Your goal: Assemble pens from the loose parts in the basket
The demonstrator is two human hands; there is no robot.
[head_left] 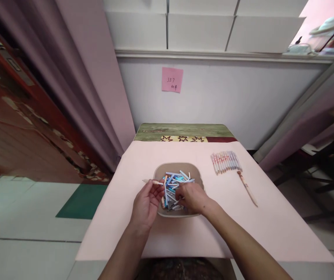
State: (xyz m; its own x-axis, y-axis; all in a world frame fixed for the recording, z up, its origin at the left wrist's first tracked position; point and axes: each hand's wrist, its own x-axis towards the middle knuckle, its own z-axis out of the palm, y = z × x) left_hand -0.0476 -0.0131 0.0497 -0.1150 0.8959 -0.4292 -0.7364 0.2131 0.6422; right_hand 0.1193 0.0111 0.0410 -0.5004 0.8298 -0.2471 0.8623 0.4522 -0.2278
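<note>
My left hand (148,204) pinches a slim pen part (155,182) with a pale tip, held just over the left rim of a beige square tub (158,171). Inside the tub lies a jumble of blue, white and orange pen parts (172,189). My right hand (192,196) reaches into the tub from the right, fingers bent down among the parts. Its fingertips are hidden, so whether it grips one of them I cannot make out. To the right lies a row of several pens (225,161) side by side, with a single pen (247,189) below it.
A pink cloth (120,229) covers most of the table, whose green patterned back end (184,130) touches the white wall. A pink note (172,79) is stuck on that wall. Purple curtains (97,77) hang at the left.
</note>
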